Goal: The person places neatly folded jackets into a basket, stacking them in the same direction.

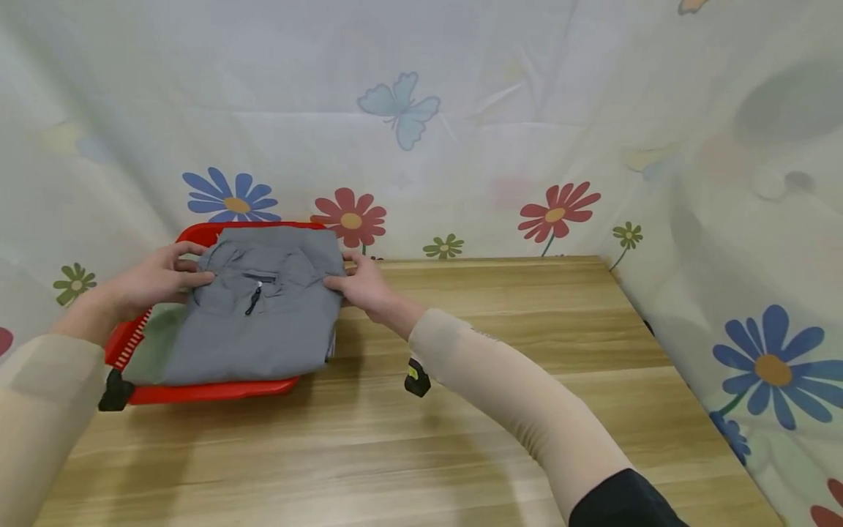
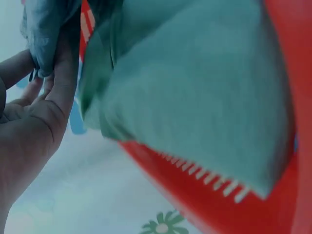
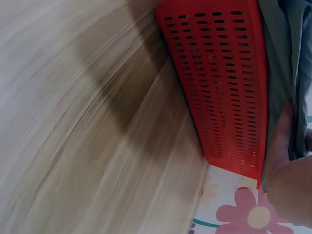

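A folded grey garment (image 1: 263,344) with a short zip and a black zip pull lies over the red plastic basket (image 1: 217,393), covering most of its opening. My left hand (image 1: 154,278) pinches the garment's left edge, thumb on top and fingers underneath. On the opposite edge, my right hand (image 1: 370,289) grips the garment the same way; the right wrist view shows its fingers around the layered cloth (image 3: 280,58) just over the basket's slotted side (image 3: 219,73). Folded green fabric (image 2: 195,92) sits inside the basket, partly hidden under the grey garment.
The basket stands at the back left of a wooden table (image 1: 527,351). Behind and to the right hangs a white sheet (image 1: 494,146) printed with flowers and a butterfly. A small black device (image 1: 416,378) shows below the right wrist, and another black piece (image 1: 116,391) overlaps the basket's front left corner.
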